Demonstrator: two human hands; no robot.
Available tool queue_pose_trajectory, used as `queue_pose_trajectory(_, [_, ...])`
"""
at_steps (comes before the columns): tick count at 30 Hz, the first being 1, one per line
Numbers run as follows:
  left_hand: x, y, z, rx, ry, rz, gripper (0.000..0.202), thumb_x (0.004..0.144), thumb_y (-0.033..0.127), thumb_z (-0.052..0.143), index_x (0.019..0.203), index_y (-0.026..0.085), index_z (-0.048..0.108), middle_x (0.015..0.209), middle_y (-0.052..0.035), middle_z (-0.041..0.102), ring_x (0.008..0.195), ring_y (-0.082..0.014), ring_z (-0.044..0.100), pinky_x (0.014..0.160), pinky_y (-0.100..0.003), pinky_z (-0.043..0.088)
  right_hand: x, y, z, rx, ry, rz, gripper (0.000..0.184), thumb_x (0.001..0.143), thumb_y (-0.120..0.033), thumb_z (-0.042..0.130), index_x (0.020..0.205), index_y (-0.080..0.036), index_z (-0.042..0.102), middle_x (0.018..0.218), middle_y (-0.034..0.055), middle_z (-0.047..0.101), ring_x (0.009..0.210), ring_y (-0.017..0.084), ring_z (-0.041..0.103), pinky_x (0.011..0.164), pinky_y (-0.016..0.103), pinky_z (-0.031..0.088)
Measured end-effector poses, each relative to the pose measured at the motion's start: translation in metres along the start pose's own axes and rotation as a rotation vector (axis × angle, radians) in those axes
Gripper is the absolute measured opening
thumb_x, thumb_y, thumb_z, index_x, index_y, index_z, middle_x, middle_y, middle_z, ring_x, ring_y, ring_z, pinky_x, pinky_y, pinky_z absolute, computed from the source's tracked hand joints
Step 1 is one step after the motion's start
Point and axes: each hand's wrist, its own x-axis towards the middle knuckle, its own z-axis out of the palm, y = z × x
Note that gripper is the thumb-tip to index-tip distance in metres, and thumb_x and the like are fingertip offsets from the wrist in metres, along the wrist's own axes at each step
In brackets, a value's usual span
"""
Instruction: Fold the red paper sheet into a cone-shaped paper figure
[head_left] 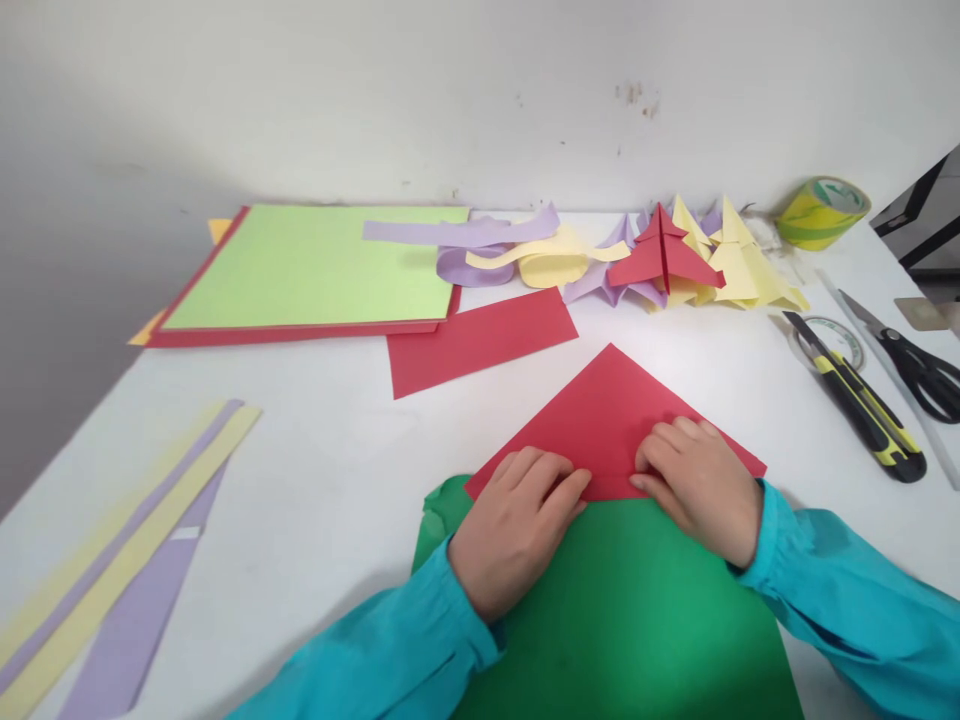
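A sheet of red paper, folded to a triangle with its point away from me, lies over the near green sheet. Along its near edge, my left hand has its fingers curled and closed on the paper at the left of the middle. To the right, my right hand is also closed, thumb and bent fingers pinching the same edge. A short stretch of that edge shows between the two hands. The fingertips partly cover the red paper's lower corners.
Behind lie a red rectangle and a stack of light green sheets. Curled paper strips and folded paper planes sit along the wall. A box cutter, scissors and tape are right; long strips left.
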Motion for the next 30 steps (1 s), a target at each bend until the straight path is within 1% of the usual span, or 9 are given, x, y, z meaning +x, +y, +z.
queue_pose_trajectory(4, [0.0,0.006,-0.004,0.146,0.071,0.052,0.012,0.087,0.013,0.053,0.092,0.009,0.063,0.084,-0.0105,0.061,0.079,-0.022,0.052,0.068,-0.037,0.047,0.0,0.0,-0.002,0.004,0.008,-0.023,0.013,0.086,-0.026,0.056,0.075,-0.019,0.055,0.077,0.0028,0.053,0.074,0.018,0.042,0.066,0.03,0.027])
queue_pose_trajectory(6, [-0.003,0.015,-0.004,0.231,0.11,0.105,0.016,0.085,0.009,0.051,0.094,0.007,0.064,0.094,-0.0139,0.063,0.087,-0.0257,0.054,0.075,-0.041,0.047,-0.001,-0.001,-0.001,0.01,0.033,-0.018,0.013,0.086,-0.026,0.054,0.075,-0.019,0.056,0.078,0.0032,0.052,0.073,0.017,0.042,0.065,0.03,0.027])
queue_pose_trajectory(8, [-0.008,0.028,-0.001,0.202,0.084,0.169,0.023,0.086,0.009,0.047,0.102,0.005,0.063,0.109,-0.0148,0.062,0.094,-0.0261,0.055,0.079,-0.039,0.048,-0.003,-0.003,0.0,-0.001,0.071,-0.036,0.013,0.087,-0.023,0.052,0.076,-0.02,0.058,0.078,0.0033,0.051,0.073,0.018,0.041,0.065,0.031,0.026])
queue_pose_trajectory(10, [-0.013,0.039,0.004,0.144,0.05,0.146,0.027,0.091,0.019,0.043,0.102,0.006,0.064,0.114,-0.0142,0.062,0.098,-0.0258,0.055,0.081,-0.038,0.049,-0.004,-0.005,0.002,-0.03,0.131,-0.106,0.015,0.088,-0.018,0.049,0.079,-0.02,0.061,0.077,0.0034,0.052,0.072,0.018,0.041,0.064,0.032,0.026])
queue_pose_trajectory(12, [-0.016,0.045,0.008,0.137,0.032,0.103,0.029,0.092,0.02,0.042,0.105,0.006,0.064,0.114,-0.0149,0.062,0.099,-0.026,0.056,0.081,-0.038,0.051,-0.005,-0.006,0.002,-0.051,0.187,-0.196,0.018,0.089,-0.017,0.047,0.081,-0.019,0.062,0.077,0.0042,0.055,0.072,0.018,0.042,0.064,0.033,0.026])
queue_pose_trajectory(17, [-0.013,0.037,0.009,0.097,0.124,0.057,0.02,0.087,0.011,0.05,0.099,0.005,0.065,0.101,-0.0135,0.067,0.086,-0.0236,0.059,0.072,-0.037,0.053,-0.004,-0.007,0.002,-0.056,0.219,-0.305,0.018,0.089,-0.028,0.051,0.087,-0.015,0.063,0.081,0.0069,0.059,0.076,0.019,0.046,0.067,0.033,0.032])
queue_pose_trajectory(24, [-0.003,0.024,0.003,0.078,0.19,0.069,0.021,0.089,0.01,0.045,0.09,0.008,0.066,0.088,-0.0109,0.067,0.078,-0.0212,0.057,0.064,-0.035,0.052,-0.002,-0.007,0.003,-0.227,0.361,-0.523,0.015,0.085,-0.008,0.051,0.083,-0.011,0.067,0.075,0.0075,0.063,0.067,0.017,0.048,0.063,0.035,0.034])
queue_pose_trajectory(27, [0.002,0.02,0.002,0.086,0.234,0.111,0.019,0.087,0.009,0.046,0.085,0.007,0.065,0.083,-0.011,0.067,0.074,-0.0202,0.056,0.061,-0.034,0.05,-0.001,-0.009,0.004,-0.242,0.397,-0.561,0.018,0.084,-0.007,0.049,0.08,-0.01,0.067,0.075,0.0087,0.063,0.064,0.017,0.049,0.063,0.036,0.036])
queue_pose_trajectory(30, [0.009,0.018,0.002,0.111,0.26,0.141,0.021,0.087,0.008,0.045,0.08,0.007,0.065,0.076,-0.0109,0.066,0.066,-0.0191,0.054,0.055,-0.033,0.048,0.0,-0.011,0.004,-0.244,0.413,-0.57,0.019,0.083,-0.006,0.048,0.084,-0.007,0.067,0.074,0.01,0.064,0.065,0.018,0.051,0.064,0.037,0.038])
